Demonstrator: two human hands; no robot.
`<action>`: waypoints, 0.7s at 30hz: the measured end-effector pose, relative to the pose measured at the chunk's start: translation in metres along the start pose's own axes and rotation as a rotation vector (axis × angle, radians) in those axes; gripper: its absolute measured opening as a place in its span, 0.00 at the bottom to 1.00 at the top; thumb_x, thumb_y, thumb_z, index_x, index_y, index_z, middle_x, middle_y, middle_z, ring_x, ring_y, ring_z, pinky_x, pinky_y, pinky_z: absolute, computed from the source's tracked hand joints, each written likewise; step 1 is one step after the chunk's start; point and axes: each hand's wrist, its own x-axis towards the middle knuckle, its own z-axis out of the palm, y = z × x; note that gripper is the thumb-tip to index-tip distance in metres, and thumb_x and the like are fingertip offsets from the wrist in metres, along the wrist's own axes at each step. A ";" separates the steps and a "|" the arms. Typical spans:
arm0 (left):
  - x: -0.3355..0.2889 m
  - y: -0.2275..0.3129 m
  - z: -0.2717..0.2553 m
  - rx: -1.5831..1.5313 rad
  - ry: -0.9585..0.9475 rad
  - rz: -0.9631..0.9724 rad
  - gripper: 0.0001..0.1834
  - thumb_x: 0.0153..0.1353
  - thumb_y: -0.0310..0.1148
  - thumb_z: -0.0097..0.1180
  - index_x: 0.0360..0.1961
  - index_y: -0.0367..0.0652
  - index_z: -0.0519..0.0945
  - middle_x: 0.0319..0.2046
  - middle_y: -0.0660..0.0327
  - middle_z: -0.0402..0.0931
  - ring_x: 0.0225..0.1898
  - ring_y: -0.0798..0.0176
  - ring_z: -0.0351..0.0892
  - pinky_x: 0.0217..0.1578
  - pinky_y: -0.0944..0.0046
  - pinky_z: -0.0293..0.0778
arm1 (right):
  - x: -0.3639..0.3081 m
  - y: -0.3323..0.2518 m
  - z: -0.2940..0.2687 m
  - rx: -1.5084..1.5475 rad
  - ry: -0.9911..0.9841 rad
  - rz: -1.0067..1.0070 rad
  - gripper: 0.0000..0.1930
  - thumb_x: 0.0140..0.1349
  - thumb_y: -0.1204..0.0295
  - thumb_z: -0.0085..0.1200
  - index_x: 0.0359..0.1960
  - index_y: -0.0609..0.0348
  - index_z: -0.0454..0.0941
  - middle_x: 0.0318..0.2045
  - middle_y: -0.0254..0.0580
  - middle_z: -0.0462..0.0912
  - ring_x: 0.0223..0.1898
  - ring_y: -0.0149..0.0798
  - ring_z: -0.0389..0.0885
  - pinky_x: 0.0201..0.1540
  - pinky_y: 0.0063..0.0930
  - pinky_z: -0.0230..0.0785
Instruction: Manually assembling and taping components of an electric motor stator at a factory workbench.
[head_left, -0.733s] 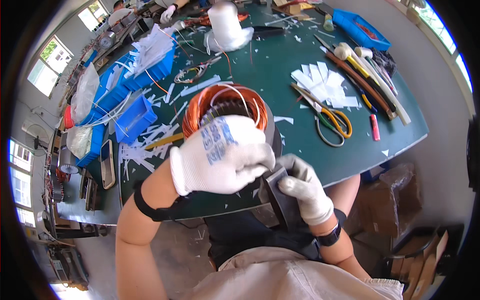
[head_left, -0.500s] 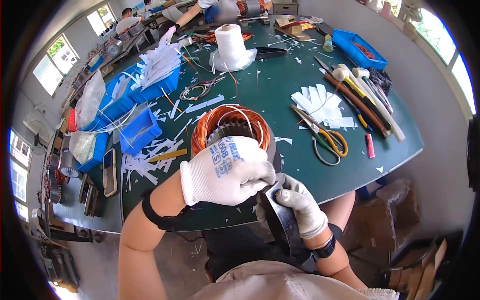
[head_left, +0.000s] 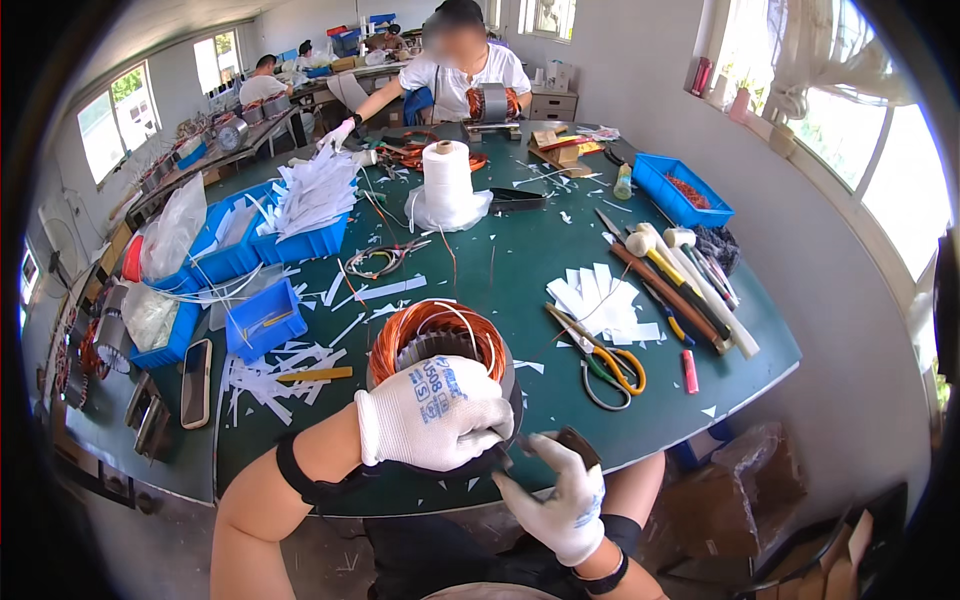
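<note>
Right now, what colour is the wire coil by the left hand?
Bright copper-orange; the wire coil shows best in the head view.

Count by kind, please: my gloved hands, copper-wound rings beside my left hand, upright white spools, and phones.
Gloved hands: 2
Copper-wound ring: 1
Upright white spool: 1
Phone: 1
Total: 5

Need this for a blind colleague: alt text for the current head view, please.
A white-gloved left hand curls in front of a copper wire coil on a green table; the gloved right hand, thumb spread, is at a dark piece. Farther back are scissors, paper pieces, a white spool and a co-worker.
</note>
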 end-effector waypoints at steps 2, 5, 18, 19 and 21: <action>-0.008 0.004 0.000 0.015 0.013 -0.003 0.03 0.55 0.32 0.60 0.30 0.47 0.84 0.29 0.58 0.81 0.36 0.52 0.81 0.41 0.54 0.77 | 0.003 0.000 0.003 0.060 -0.034 -0.059 0.22 0.44 0.77 0.74 0.42 0.62 0.79 0.32 0.47 0.84 0.31 0.48 0.84 0.35 0.34 0.75; -0.012 0.010 0.001 0.003 0.009 0.022 0.04 0.56 0.32 0.60 0.30 0.47 0.84 0.28 0.58 0.80 0.36 0.52 0.81 0.42 0.54 0.77 | -0.023 0.004 -0.012 0.522 -0.249 0.493 0.21 0.53 0.76 0.69 0.48 0.65 0.77 0.38 0.45 0.85 0.37 0.39 0.85 0.44 0.29 0.76; -0.003 0.000 0.000 0.037 0.049 0.004 0.03 0.54 0.32 0.62 0.30 0.47 0.83 0.28 0.57 0.79 0.37 0.51 0.81 0.41 0.54 0.77 | -0.003 0.015 0.008 1.082 -0.288 0.799 0.21 0.59 0.69 0.66 0.51 0.65 0.75 0.37 0.45 0.84 0.35 0.37 0.83 0.44 0.28 0.76; -0.002 0.000 -0.004 0.026 0.029 -0.020 0.03 0.54 0.32 0.62 0.30 0.47 0.84 0.28 0.57 0.80 0.37 0.52 0.81 0.41 0.54 0.76 | 0.002 0.009 0.010 0.605 -0.238 0.567 0.17 0.56 0.73 0.68 0.46 0.63 0.79 0.36 0.43 0.84 0.35 0.39 0.83 0.44 0.29 0.75; -0.004 0.005 -0.003 0.033 -0.005 -0.049 0.03 0.54 0.31 0.62 0.30 0.47 0.84 0.28 0.57 0.80 0.37 0.52 0.82 0.42 0.55 0.76 | -0.009 0.005 0.005 0.074 -0.102 0.135 0.17 0.49 0.76 0.71 0.43 0.60 0.81 0.32 0.46 0.85 0.33 0.48 0.83 0.42 0.36 0.74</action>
